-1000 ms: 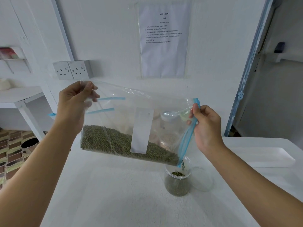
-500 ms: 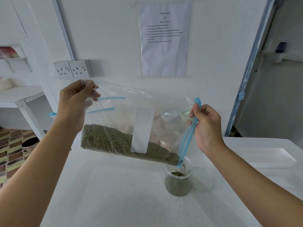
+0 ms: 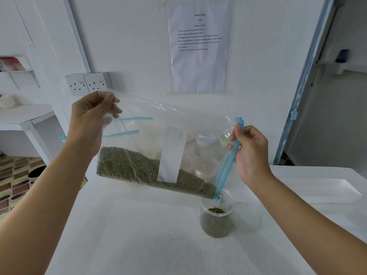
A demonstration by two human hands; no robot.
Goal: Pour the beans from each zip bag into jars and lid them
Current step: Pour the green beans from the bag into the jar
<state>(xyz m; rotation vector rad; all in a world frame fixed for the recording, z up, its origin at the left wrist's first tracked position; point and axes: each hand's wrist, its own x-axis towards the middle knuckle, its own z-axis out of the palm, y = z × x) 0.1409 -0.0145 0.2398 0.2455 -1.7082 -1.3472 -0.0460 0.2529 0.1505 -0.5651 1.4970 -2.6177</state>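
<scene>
POURING THE BEANS: You hold the zip bag point(image 3: 158, 139) tilted above the white table point(image 3: 129, 241), with its mouth to the right and its lowest corner dipping just inside the rim of the open jar point(image 3: 216, 221) at the near right. Your left hand point(image 3: 90, 120) curls its fingers on the raised left corner and pinches the film. Your right hand point(image 3: 251, 153) pinches the blue zip strip point(image 3: 228, 165) near its upper end.

Green beans point(image 3: 135, 167) lie in a wedge along the bag's lower edge, and a thin trickle drops from the corner into the jar, which looks more than half full. The clear lid point(image 3: 247, 217) lies flat on the table just right of the jar; whether the two touch cannot be told. Through the film, further jars point(image 3: 206, 153) stand at the far side of the table.

The bag will likely handle as soft and slack. The film has no stiffness of its own, and the beans are the weight, ready to slump toward whichever corner sits lowest. The zip strip is the firmest part and the best hold at the mouth — the opposite corner is your lever on the flow. The film looks slick, so a pinch may slip as the load shifts. If you raise the left side too sharply, the wedge could rush the narrow jar mouth and spill.
</scene>
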